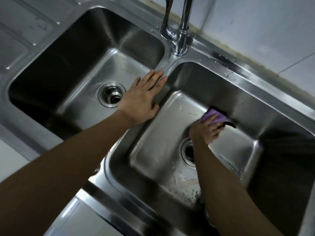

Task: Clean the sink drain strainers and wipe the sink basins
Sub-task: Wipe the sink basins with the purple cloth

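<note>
Wiping the right basin (162,133) is in hand: right hand (204,132) fingers curl over a purple cloth (210,116), drain (188,152) just behind them. Left hand (141,99) lies flat, fingers straight (bracing, probably) on the divider (167,65). Next: sweep toward the wet residue (185,183) nearer the wrist.

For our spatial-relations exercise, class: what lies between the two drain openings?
In the head view, the steel divider ridge lies between them, with the left hand resting flat on it, fingers straight.

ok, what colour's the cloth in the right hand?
Light purple cloth, held by the right hand in the right basin; head view.
</note>
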